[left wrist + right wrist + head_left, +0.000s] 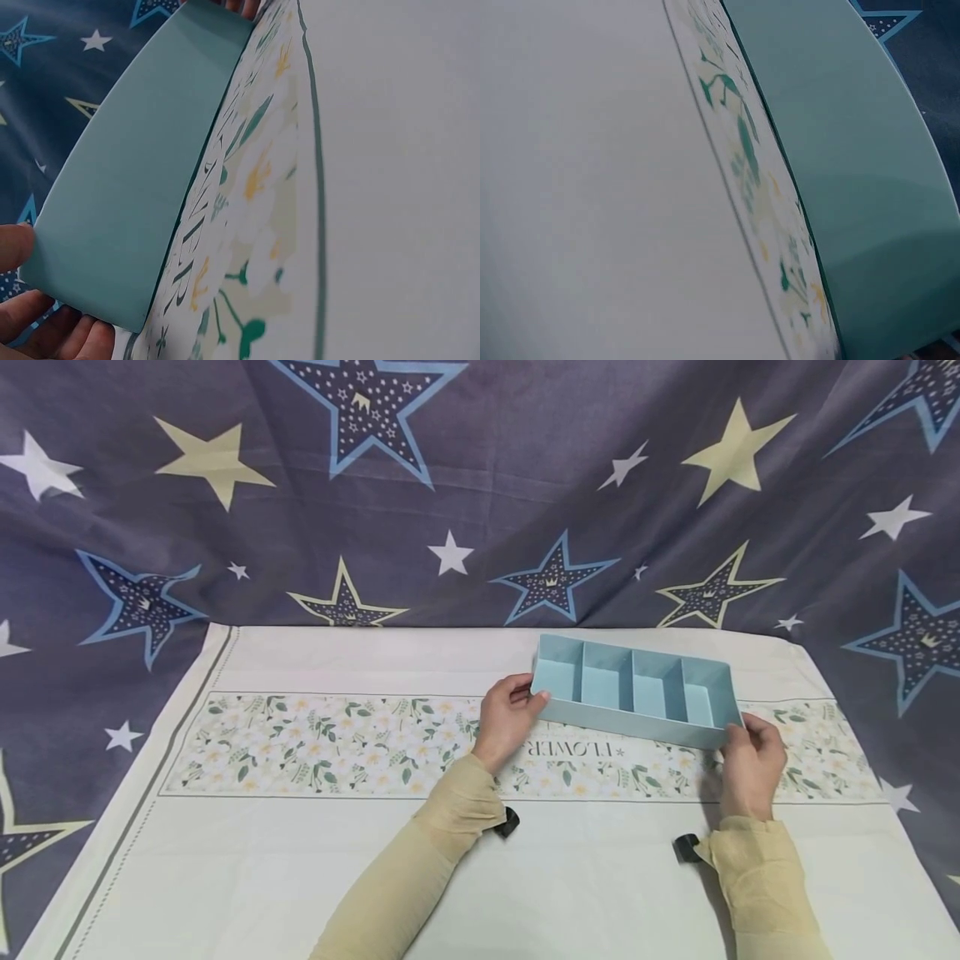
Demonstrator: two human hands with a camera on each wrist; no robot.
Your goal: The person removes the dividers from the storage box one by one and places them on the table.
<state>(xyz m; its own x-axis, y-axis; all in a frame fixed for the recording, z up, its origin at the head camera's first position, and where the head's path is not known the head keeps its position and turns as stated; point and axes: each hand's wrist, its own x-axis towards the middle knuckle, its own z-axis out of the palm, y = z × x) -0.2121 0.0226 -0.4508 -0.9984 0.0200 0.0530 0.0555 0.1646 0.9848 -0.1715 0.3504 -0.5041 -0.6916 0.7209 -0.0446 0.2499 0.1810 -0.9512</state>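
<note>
Two Hands, One Blue Box: Keep It Flat

Closest to the person, two tan sleeves reach over the near part of the desk, which has a white cloth on it. A small black bit sits by each wrist.

Next come the hands. The right hand holds the box at its near right corner, with the thumb on the front. The left hand holds the left end, its thumb at the near corner and its fingers round the side.

The blue box has four little rooms in a row. It is near the far edge of the desk, over toward the far right corner, and it covers part of the flower strip. I cannot tell if all of its bottom touches the cloth.

The sides look thin, so a soft squeeze should be best. Both hands should stay at the same height, so the box does not tip. Behind the far edge hangs a dark cloth with stars.
</note>
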